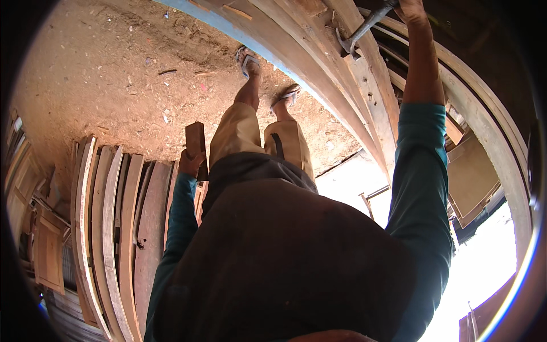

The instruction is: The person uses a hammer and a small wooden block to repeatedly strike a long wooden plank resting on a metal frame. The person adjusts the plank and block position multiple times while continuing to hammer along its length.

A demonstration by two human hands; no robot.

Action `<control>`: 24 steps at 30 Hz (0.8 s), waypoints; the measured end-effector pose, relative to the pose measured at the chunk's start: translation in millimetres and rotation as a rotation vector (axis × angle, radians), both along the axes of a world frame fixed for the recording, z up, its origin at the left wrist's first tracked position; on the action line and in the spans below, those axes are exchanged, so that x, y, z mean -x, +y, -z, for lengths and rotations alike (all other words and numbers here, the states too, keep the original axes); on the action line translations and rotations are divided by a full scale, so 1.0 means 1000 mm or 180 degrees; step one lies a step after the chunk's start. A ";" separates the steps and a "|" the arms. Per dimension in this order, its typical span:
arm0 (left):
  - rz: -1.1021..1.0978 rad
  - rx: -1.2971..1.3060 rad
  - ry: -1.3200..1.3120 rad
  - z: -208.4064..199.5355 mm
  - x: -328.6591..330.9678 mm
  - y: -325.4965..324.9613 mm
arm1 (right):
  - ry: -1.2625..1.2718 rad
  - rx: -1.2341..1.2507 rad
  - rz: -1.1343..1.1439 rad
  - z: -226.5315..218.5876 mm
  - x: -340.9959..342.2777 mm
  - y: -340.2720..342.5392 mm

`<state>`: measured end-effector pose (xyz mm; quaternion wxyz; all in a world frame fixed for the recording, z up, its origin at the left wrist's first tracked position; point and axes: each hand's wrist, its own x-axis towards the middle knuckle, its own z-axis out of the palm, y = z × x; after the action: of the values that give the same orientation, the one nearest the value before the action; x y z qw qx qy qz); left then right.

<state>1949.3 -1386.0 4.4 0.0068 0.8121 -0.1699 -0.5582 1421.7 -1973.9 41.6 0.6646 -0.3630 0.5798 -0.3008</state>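
Observation:
My right hand [410, 10] is closed around the handle of a claw hammer [369, 24] at the upper right. The hammer's metal head hangs over a wooden bench or beam [364, 80] that has several dark holes in it. Whether the head touches the wood I cannot tell. Low at my left side, my left hand [192, 163] grips a short dark wooden block [195, 137], which stands out above and below the fingers.
Several long boards [114, 228] lean in a row at the left, beside a framed wooden panel [49, 251]. Dirt ground [131, 85] with wood scraps lies around my sandalled feet. A blue-edged plank [228, 28] runs along the bench, and brown panels [473, 174] stand at the right.

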 end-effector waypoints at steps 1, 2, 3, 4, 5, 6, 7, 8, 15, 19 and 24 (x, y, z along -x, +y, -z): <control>0.0007 -0.0374 0.0125 -0.012 0.007 -0.008 | 0.0727 0.0446 -0.0117 -0.008 -0.027 0.008; 0.0201 -0.0465 0.0122 -0.014 0.006 -0.011 | 0.0149 0.0434 -0.0181 0.008 -0.022 0.009; 0.0354 -0.0530 0.0090 -0.018 0.009 -0.011 | 0.0445 0.0770 -0.0491 0.025 -0.031 0.007; 0.0515 -0.0590 0.0045 -0.022 0.008 -0.012 | 0.0740 0.1103 -0.0792 0.045 -0.045 0.003; 0.0668 -0.0523 0.0079 0.001 -0.011 0.024 | 0.1120 0.1198 -0.1023 0.059 -0.063 0.000; 0.0494 -0.0612 0.0090 0.004 -0.011 0.029 | 0.1480 0.1107 -0.1188 0.066 -0.079 0.000; 0.0326 -0.0708 0.0100 0.004 -0.009 0.033 | 0.1747 0.1022 -0.1309 0.071 -0.093 0.002; 0.0168 -0.0800 0.0109 0.002 -0.008 0.033 | 0.1912 0.0947 -0.1330 0.074 -0.102 0.004; -0.1206 -0.0433 0.0533 -0.002 -0.014 0.062 | 0.1431 0.0040 0.0902 0.020 -0.026 0.003; -0.1284 -0.0379 0.0503 -0.020 0.011 0.019 | 0.1076 -0.0010 0.1826 0.045 0.041 -0.002; -0.0829 -0.0408 0.0350 -0.021 -0.002 -0.002 | 0.0825 0.0175 0.2655 0.071 0.085 0.010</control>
<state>1951.4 -1387.6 25.9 0.0366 0.7943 -0.0266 -0.6058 1336.7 -1963.6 -29.7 0.3980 -0.1501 0.7471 -0.5107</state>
